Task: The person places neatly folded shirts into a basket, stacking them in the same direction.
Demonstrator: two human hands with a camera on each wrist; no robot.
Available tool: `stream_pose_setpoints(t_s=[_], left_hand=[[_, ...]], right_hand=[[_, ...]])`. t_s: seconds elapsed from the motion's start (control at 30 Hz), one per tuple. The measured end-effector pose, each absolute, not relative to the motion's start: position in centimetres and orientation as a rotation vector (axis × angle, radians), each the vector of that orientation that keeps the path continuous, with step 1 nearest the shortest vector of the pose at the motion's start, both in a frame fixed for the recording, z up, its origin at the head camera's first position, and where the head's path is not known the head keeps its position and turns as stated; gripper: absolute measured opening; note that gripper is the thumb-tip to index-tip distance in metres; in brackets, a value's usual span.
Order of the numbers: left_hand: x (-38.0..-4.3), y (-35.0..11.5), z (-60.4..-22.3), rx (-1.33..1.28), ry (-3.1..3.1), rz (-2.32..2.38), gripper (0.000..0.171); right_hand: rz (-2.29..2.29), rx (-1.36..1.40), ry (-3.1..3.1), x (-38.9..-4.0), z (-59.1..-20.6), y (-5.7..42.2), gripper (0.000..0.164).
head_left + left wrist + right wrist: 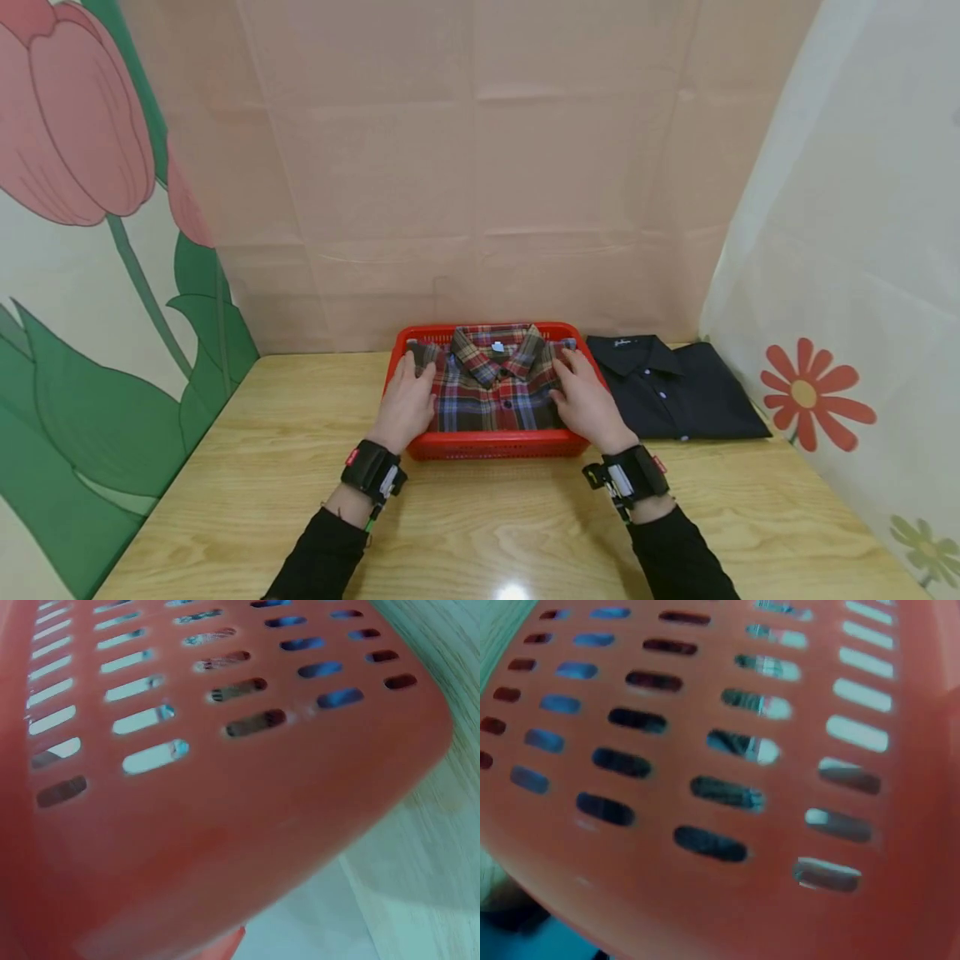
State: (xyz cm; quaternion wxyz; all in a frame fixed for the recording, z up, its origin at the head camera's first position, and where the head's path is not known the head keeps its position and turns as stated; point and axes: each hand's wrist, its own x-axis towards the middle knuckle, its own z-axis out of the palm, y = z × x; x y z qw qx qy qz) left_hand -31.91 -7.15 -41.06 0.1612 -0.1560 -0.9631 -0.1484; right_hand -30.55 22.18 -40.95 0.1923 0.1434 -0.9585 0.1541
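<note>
A folded plaid shirt [491,400] in red, blue and dark tones lies collar up inside a red plastic basket [498,444]. At the basket's left side my left hand [407,402] reaches over the rim, fingers spread and touching the shirt's left part. My right hand [590,402] mirrors it on the right, thumb and fingers apart on the shirt's right part. Both wrist views are filled by the slotted basket wall [225,802], with bits of plaid cloth showing through the slots. Neither hand's fingers appear in the wrist views.
Just right of the basket lies a folded dark navy shirt [675,392] with light buttons. The wooden table [480,517] meets a pinkish-beige sheet [480,183] behind the basket. Flower-printed coverings [840,275] stand at both sides.
</note>
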Motion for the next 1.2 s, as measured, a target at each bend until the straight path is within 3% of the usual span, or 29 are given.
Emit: stream_pose_setpoints(t_s=[0.17,0.4,1.2], left_hand=[[-32.0,-7.3,-41.0,-0.552,-2.75,-0.381,0.045],[-31.7,-7.3,-40.7,-0.784,-2.802,-0.521,0.041],[-32.4,-6.5,-40.3,-0.755,-3.186,-0.539,0.057]], right_hand=[[0.254,0.519,-2.785,-29.6,-40.3,21.2,0.042],[0.372,0.615,-2.929,-29.2,-39.9,20.3,0.05],[0.655,0.262,-3.248,-30.2,-40.7,20.5,0.082]])
